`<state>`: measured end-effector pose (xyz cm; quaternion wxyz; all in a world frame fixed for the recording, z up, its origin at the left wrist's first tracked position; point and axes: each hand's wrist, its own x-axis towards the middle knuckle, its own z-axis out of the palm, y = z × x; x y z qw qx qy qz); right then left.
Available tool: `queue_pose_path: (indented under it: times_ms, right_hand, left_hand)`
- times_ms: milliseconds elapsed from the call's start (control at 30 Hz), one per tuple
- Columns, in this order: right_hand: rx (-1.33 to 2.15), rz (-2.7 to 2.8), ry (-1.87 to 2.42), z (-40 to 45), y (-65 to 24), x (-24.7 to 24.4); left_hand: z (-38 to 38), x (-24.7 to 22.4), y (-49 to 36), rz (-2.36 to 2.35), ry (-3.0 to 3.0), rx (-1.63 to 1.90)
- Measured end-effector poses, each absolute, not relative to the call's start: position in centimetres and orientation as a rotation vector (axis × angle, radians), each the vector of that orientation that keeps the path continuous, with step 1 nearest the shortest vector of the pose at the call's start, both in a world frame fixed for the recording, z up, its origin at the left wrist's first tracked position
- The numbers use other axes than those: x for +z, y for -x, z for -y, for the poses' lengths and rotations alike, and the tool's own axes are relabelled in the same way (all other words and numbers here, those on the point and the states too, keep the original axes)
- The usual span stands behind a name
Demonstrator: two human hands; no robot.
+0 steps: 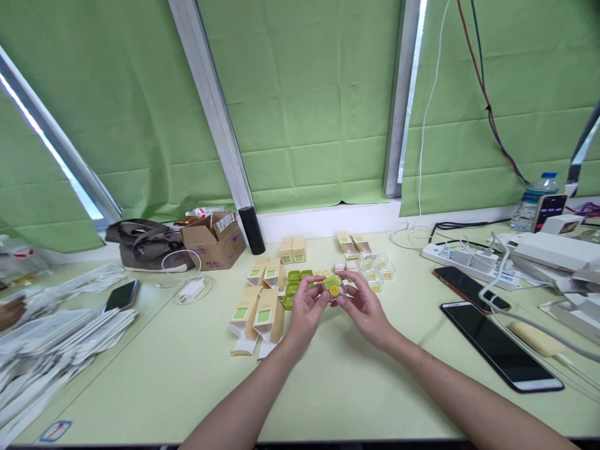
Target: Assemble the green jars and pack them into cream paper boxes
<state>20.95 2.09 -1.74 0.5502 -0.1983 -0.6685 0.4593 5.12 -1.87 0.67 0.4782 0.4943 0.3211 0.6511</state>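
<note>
My left hand and my right hand meet near the middle of the table, both with fingers round a small green case that bears a round yellow sticker. Just left of my left hand lie several green trays. Open kraft boxes with green labels stand further left, their flaps hanging out. Behind my right hand are several clear cases with yellow stickers and small pink-white pieces.
More kraft boxes stand at the back, near a black cylinder, a cardboard box and a bag. Phones, cables and a power strip lie right. Another person's hand is by white packets at far left.
</note>
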Motion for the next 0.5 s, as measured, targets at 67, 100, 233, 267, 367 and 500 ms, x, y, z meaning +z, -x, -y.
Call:
queue_pose_path:
  times_ms: [67, 100, 233, 267, 367, 500]
  right_hand:
    - [1.099, 1.587, 0.468, -2.2, -21.0, -1.8]
    - [1.101, 1.587, 0.467, -2.2, -21.0, -1.8]
    - [1.1, 1.573, 0.458, -1.9, -20.9, -1.5]
    - [1.099, 1.576, 0.457, -1.8, -20.9, -1.5]
    - [1.077, 1.588, 0.469, -1.4, -20.7, -1.4]
    - [0.988, 1.608, 0.512, -1.1, -20.3, -1.7]
  left_hand:
    - [1.7, 0.5, -5.0, -0.788, -1.212, 1.586]
    - [1.7, 0.5, -4.9, -0.787, -1.216, 1.584]
    - [1.7, 0.6, -5.0, -0.792, -1.219, 1.59]
    - [1.6, 0.6, -5.0, -0.799, -1.22, 1.6]
    - [1.6, 0.5, -5.2, -0.835, -1.226, 1.632]
    - [1.4, 0.2, -5.3, -0.864, -1.221, 1.645]
